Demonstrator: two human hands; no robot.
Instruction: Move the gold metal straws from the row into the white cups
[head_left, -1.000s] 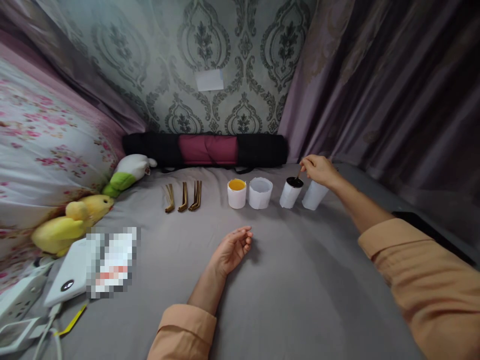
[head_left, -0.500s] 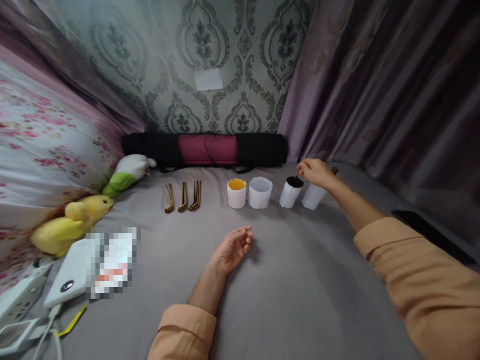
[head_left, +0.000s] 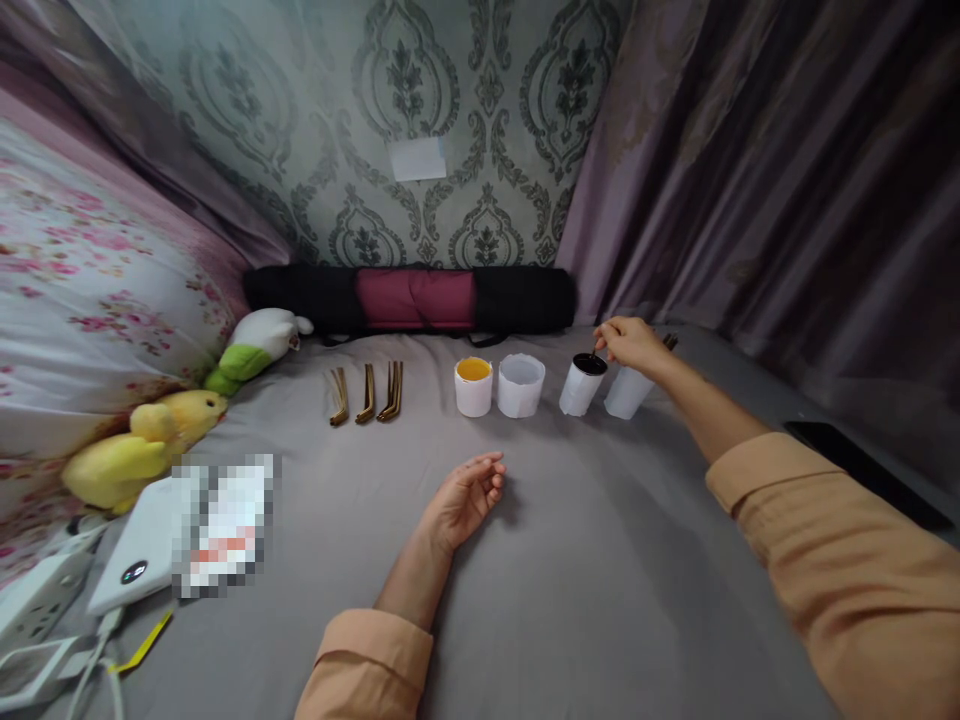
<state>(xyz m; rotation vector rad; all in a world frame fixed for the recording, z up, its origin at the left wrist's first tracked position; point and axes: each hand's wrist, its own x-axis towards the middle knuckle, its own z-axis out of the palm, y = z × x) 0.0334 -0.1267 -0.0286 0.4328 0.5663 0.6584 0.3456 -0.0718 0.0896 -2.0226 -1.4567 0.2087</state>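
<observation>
My right hand (head_left: 626, 341) pinches a thin brown stick (head_left: 594, 353) at the mouth of a white, dark-topped cup (head_left: 578, 390). The stick's lower end is lost in the dark opening. Behind my right wrist stands another white container (head_left: 627, 393), partly hidden, with brown stick ends (head_left: 670, 342) showing above it. Palm up on the grey sheet lies my left hand (head_left: 466, 498), its fingers loosely curled and apart, holding nothing. Beyond it are a white cup with a yellow inside (head_left: 473, 395) and a wider whitish cup (head_left: 520, 390).
Bunches of bent golden-brown sticks (head_left: 366, 395) lie left of the cups. A black and maroon roll (head_left: 414, 300) runs along the wall. Plush toys (head_left: 146, 445), a white power bank (head_left: 142, 555) and cables (head_left: 105, 640) sit at left. A black flat object (head_left: 862, 470) lies at right.
My right hand has shifted very slightly, still at the dark-topped cup with the stick. My left hand and the cups have stayed put.
</observation>
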